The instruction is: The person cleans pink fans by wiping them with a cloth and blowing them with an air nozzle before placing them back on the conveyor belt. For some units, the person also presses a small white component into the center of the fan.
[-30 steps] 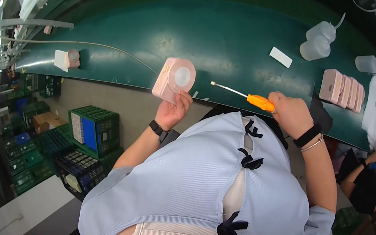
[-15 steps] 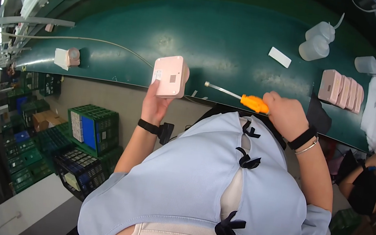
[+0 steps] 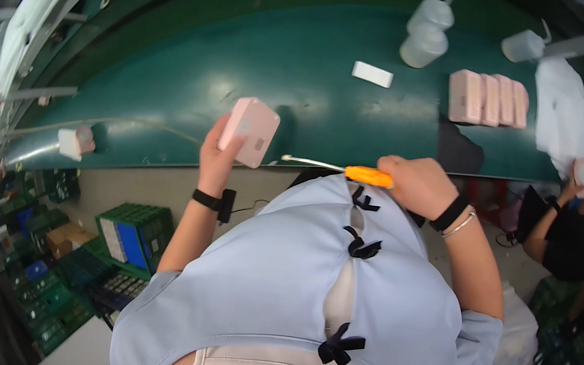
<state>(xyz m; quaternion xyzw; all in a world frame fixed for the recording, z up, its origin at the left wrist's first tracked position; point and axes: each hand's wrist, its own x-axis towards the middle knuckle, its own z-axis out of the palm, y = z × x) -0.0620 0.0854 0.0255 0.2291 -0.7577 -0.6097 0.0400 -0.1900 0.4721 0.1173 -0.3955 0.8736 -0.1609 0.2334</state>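
My left hand (image 3: 219, 153) grips a pink boxy device (image 3: 253, 131) by its lower left side, holding it tilted over the near edge of the green bench (image 3: 325, 112). A small dark grille patch shows on the face turned towards me. In my right hand (image 3: 418, 186) is a screwdriver with an orange handle (image 3: 368, 175). Its thin metal shaft points left, and the pale tip lies a little to the right of the pink device, apart from it.
At the right of the bench stand several pink devices (image 3: 465, 96) in a row, near squeeze bottles (image 3: 424, 45) and a white cloth (image 3: 559, 109). A white block (image 3: 372, 74) lies farther left. Green crates (image 3: 133, 234) stack on the floor. A co-worker's hand (image 3: 577, 184) holds another pink piece.
The view has swung towards the right. The pink device has turned and tilted in my left hand, and the screwdriver's shaft is now closer to level. Both hands keep their grips.
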